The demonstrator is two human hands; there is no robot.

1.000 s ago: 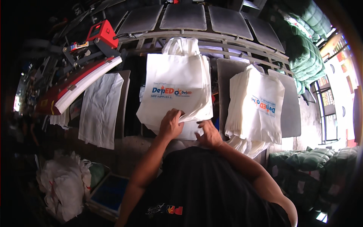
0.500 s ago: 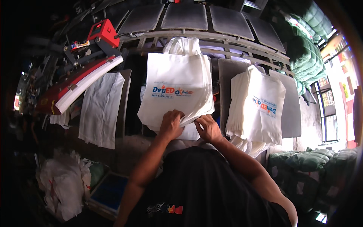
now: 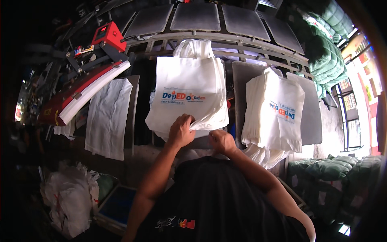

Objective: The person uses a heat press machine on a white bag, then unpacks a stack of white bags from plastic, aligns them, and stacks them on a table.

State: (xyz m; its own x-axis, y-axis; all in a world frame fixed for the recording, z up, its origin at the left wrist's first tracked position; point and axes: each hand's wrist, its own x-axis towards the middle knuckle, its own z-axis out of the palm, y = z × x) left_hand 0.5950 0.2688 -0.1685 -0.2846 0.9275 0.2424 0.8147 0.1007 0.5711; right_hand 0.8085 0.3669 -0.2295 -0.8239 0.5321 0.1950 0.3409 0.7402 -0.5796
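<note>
A stack of white cloth tote bags (image 3: pixel 185 76) lies in front of me, handles at the far end, with a blue and orange print on the top one. At its near edge my left hand (image 3: pixel 181 131) is closed, thumb and fingers pinching the bag edges, which fan out to the right. My right hand (image 3: pixel 222 142) is curled closed just below the stack's near right corner; whatever its fingers may hold is hidden. To the right, a second stack of printed white bags (image 3: pixel 270 113) lies turned the other way on a grey plate.
At left, a red heat press (image 3: pixel 80 94) stands tilted up beside a plain white bag (image 3: pixel 108 117) on a plate. Grey metal plates (image 3: pixel 195 18) line the far rack. Green wrapped bundles (image 3: pixel 330 60) are piled at right. A white plastic sack (image 3: pixel 70 199) sits lower left.
My right hand has come off the bags' near right corner, moved slightly toward me and curled up. My left hand keeps its pinch on the near edge.
</note>
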